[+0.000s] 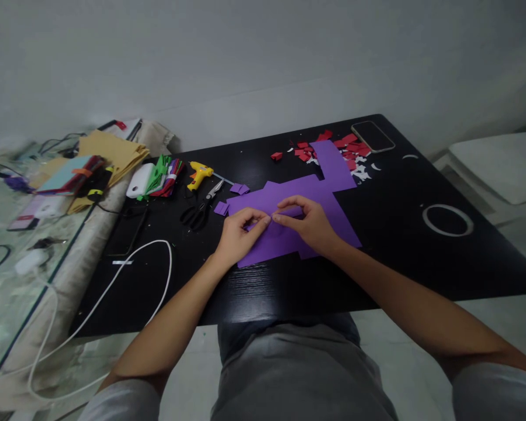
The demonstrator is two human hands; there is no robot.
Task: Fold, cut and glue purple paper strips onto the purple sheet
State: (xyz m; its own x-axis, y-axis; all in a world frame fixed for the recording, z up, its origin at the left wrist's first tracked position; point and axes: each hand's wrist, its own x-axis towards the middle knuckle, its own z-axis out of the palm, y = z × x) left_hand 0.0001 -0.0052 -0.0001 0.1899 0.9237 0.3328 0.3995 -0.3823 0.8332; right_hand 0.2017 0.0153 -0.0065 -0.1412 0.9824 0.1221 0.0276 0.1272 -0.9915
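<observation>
Over several purple paper sheets [289, 193] in the middle of the black table, my two hands meet fingertip to fingertip. My left hand [244, 233] pinches with thumb and forefinger. Facing it, my right hand [307, 225] is closed in a similar pinch. Between them is a small piece of purple paper [290, 211], hard to tell from the sheets below; its shape is partly hidden by my fingers. Small folded purple pieces [240, 188] lie just beyond my left hand. Black-handled scissors [199, 210] rest to its left with the blades pointing away.
A yellow glue gun [198, 175] lies behind the scissors. Red and white paper scraps [353, 152] are scattered at the back beside a phone [372, 136]. A tape ring [447, 220] sits at right. Papers, bundles and a white cable [169, 280] occupy the left.
</observation>
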